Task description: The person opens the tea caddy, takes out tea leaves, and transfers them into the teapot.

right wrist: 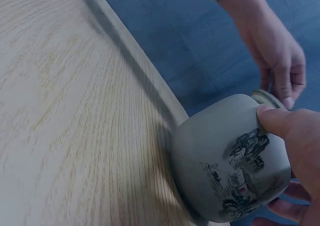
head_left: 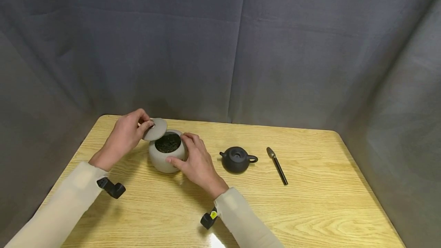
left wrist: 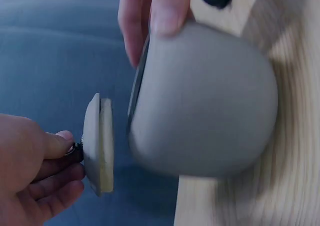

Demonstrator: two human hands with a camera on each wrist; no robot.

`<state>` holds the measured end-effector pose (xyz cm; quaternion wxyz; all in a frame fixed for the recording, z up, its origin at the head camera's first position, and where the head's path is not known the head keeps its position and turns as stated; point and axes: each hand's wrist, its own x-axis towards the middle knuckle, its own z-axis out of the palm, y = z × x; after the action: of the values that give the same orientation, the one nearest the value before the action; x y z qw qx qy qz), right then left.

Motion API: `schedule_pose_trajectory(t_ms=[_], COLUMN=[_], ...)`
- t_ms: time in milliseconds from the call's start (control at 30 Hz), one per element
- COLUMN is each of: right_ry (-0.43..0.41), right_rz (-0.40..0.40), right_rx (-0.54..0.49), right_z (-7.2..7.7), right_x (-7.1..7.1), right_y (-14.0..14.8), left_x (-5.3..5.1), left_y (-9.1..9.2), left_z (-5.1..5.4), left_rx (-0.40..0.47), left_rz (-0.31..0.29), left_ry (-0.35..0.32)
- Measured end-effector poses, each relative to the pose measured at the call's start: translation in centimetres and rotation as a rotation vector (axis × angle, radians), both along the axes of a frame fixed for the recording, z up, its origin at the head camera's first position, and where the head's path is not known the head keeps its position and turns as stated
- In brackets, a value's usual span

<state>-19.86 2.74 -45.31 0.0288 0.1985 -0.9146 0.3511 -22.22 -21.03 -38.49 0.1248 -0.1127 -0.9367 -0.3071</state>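
Note:
My left hand (head_left: 129, 133) pinches the small ring knob of a round grey lid (head_left: 158, 129), which it holds tilted just above and left of the jar's mouth. In the left wrist view the lid (left wrist: 95, 146) hangs apart from the jar and shows a pale rim underneath. The grey ceramic jar (head_left: 162, 163) stands on the table with dark dried leaves, like tea (head_left: 168, 143), inside. My right hand (head_left: 200, 162) grips the jar's right side, thumb in front and fingers near the rim. A dark landscape picture decorates the jar (right wrist: 210, 156) in the right wrist view.
A dark teapot (head_left: 236, 160) stands right of the jar, spout pointing left. Farther right lies a small scoop (head_left: 277, 165) with a black handle and a metal head. Grey curtains (head_left: 193, 49) hang around the wooden table (head_left: 310, 209).

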Motion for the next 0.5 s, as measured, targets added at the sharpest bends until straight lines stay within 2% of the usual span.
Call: schedule_pose_trajectory(t_ms=[267, 500], right_ry=[-0.026, -0.013], right_rz=[0.006, 0.003], right_rx=[-0.031, -0.078], right_z=[0.0, 0.0], right_x=[0.0, 0.0], right_y=[0.0, -0.1], left_x=[1.4, 1.8], left_y=[2.1, 3.3], left_z=[0.6, -0.3], left_rx=[-0.017, -0.041], left_rz=[-0.066, -0.108], left_ry=[0.040, 0.078])
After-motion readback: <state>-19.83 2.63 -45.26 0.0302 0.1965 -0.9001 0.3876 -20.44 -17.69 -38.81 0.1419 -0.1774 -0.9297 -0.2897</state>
